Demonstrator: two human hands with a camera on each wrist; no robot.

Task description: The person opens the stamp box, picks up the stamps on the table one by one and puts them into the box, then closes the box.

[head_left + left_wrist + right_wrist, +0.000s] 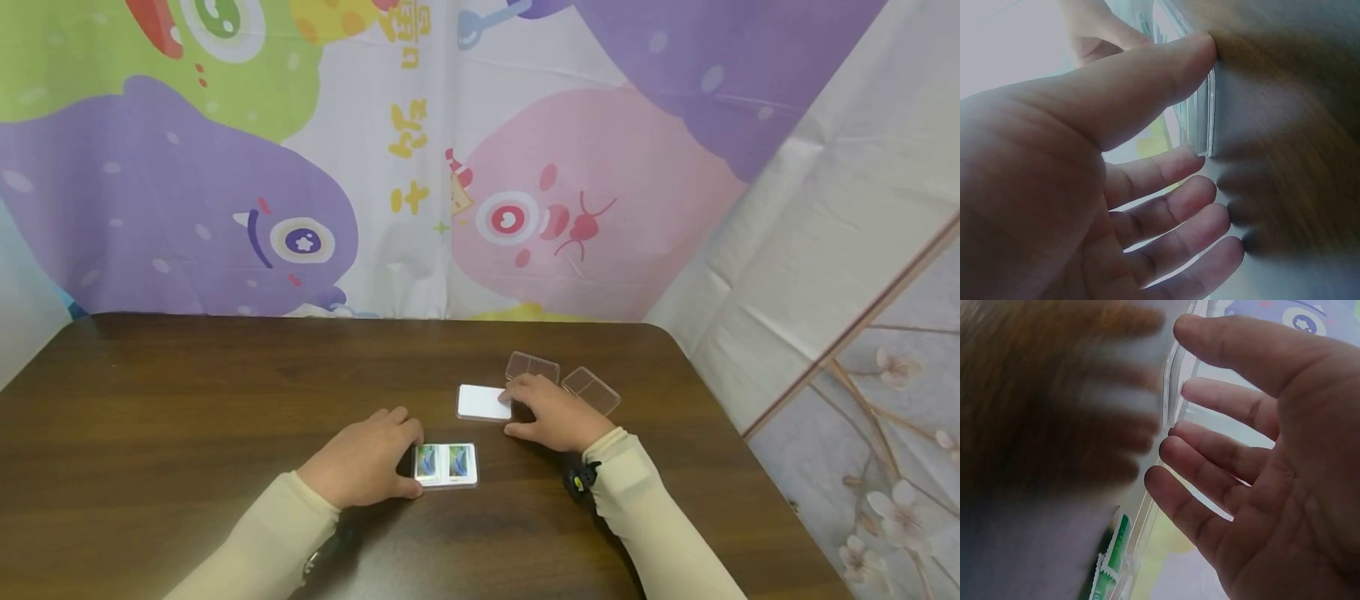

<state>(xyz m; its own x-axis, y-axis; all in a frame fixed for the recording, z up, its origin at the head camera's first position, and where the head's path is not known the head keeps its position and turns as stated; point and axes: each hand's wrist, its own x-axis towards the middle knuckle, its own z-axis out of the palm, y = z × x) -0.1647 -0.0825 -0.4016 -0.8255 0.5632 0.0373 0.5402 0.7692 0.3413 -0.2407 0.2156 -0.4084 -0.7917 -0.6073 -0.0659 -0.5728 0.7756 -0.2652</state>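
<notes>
On the brown table, my left hand holds the left end of a clear plastic case filled with cards. Two matching blue-and-green pictures show on its top. In the left wrist view, the thumb lies at one corner of the case and the index fingertip at the other. Farther back, my right hand is at the right end of a second clear case with a plain white top. Its fingers reach over the end, loosely bent, with the thumb beside the near corner.
Behind the right hand lie two clear, shallow plastic pieces, each with a dividing line: one at the back, another farther right. A green-and-white wrapped packet appears low in the right wrist view. A cartoon-printed cloth hangs behind the table.
</notes>
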